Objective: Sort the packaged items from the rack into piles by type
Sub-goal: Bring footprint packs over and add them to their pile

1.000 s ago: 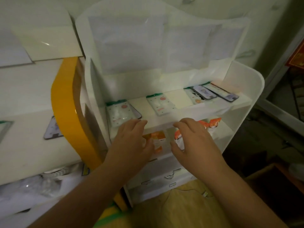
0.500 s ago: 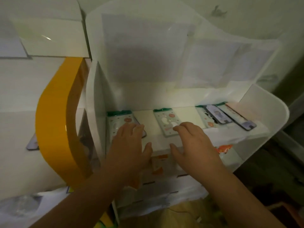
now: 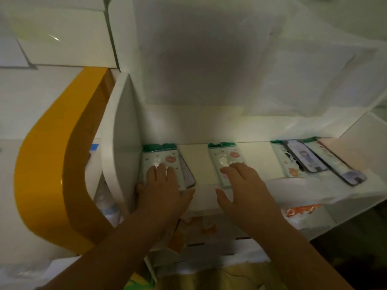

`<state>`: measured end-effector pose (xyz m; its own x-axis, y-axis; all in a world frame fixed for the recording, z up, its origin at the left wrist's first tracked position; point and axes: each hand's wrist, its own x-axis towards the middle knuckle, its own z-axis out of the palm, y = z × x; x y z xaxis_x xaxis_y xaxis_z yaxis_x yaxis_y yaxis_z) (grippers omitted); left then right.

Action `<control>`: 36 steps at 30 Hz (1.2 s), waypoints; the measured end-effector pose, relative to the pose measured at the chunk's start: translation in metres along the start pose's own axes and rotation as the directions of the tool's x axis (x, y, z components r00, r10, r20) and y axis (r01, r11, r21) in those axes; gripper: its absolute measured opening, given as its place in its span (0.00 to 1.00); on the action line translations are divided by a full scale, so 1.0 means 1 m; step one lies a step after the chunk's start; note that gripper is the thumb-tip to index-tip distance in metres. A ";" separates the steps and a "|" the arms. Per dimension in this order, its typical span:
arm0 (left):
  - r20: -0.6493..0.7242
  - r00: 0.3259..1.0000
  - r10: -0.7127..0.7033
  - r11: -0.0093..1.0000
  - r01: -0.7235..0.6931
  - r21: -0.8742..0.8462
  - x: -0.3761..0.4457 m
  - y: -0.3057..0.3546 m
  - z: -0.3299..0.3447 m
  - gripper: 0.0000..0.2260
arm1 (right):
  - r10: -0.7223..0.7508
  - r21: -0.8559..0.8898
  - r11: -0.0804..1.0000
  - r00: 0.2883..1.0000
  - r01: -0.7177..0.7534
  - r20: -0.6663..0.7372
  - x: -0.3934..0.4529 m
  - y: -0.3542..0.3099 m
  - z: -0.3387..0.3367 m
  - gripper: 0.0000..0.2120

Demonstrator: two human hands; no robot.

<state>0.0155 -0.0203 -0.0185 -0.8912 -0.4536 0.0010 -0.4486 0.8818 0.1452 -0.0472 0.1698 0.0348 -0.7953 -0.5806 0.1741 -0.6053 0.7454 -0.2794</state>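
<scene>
Both hands are up on the white rack's [image 3: 123,143] upper shelf. The left hand [image 3: 162,185] lies flat with straight fingers on the leftmost green-topped packet [image 3: 160,162], covering its near half; whether the thumb hooks under the near edge cannot be told. A dark-edged packet [image 3: 188,174] peeks out from beneath that one on its right side, mostly hidden.

The right hand [image 3: 243,183] reaches over the middle packet [image 3: 225,159], fingers spread and relaxed, fingertips on or just above its near end; contact is hard to judge in this dim, soft picture. It grips nothing visible.

Further right, a cluster of overlapping packets [image 3: 310,160] lies fanned along the shelf: a pale green-topped one, a dark-framed one over it, and a long one angled toward the near right. Their prints are too blurred to read.

On the shelf below, orange-printed packets [image 3: 301,210] show only in part, cut off by the upper shelf's front edge and by the forearms. A curved yellow panel [image 3: 41,174] stands left of the rack, and a clear bottle [image 3: 106,204] is half hidden behind the rack's side wall.
</scene>
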 end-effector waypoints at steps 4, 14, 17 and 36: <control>-0.064 0.994 -0.084 0.996 0.085 0.015 0.011 0.007 0.001 0.38 | -0.050 0.026 0.998 0.999 0.050 0.015 0.014 0.013 0.005 0.25; -0.069 0.989 -0.133 0.991 0.132 -0.027 0.013 0.018 -0.012 0.31 | 0.001 0.069 0.998 0.992 -0.009 0.122 0.048 0.054 0.016 0.27; 0.028 0.983 -0.183 0.983 0.183 -0.022 0.008 0.023 -0.020 0.34 | 0.071 0.059 0.995 0.980 -0.083 0.185 0.059 0.063 0.018 0.32; 0.168 0.937 -0.306 0.851 0.349 -0.393 -0.016 0.046 -0.045 0.37 | 0.183 -0.060 0.983 0.961 -0.174 0.208 0.066 0.084 0.043 0.54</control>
<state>0.0120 0.0222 0.0326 -0.7088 -0.6735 -0.2100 -0.6664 0.5416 0.5124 -0.1491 0.1802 -0.0176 -0.8684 -0.4895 -0.0799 -0.4582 0.8534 -0.2486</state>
